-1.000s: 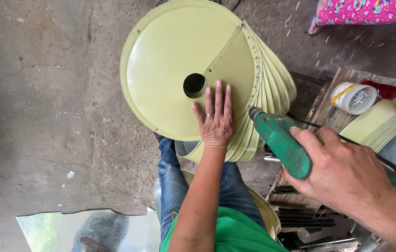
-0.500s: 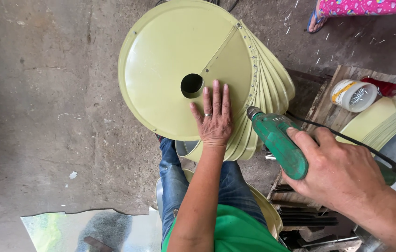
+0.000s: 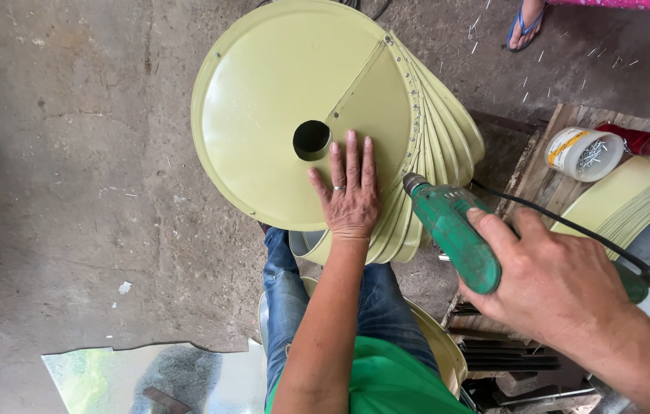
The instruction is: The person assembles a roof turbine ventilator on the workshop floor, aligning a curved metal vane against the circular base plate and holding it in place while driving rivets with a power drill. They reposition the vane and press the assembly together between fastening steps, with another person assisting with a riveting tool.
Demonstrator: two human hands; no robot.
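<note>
The green drill (image 3: 455, 238) has edged closer to the stacked pale green discs (image 3: 287, 107) resting over the knees. The left hand (image 3: 349, 192) lies flat, open, pressing the top disc; the right hand (image 3: 555, 284) clenches the drill. Thin sheet metal, probably light, springy, sharp-edged: best steadied flat.

we count two hands: left hand (image 3: 352, 195) and right hand (image 3: 551, 280). one green drill (image 3: 451, 230). one stack of pale yellow-green discs (image 3: 279, 100), exact number unclear. one open tub of screws (image 3: 584, 153), one red bottle (image 3: 639, 139), one blue sandal (image 3: 526, 23).
</note>
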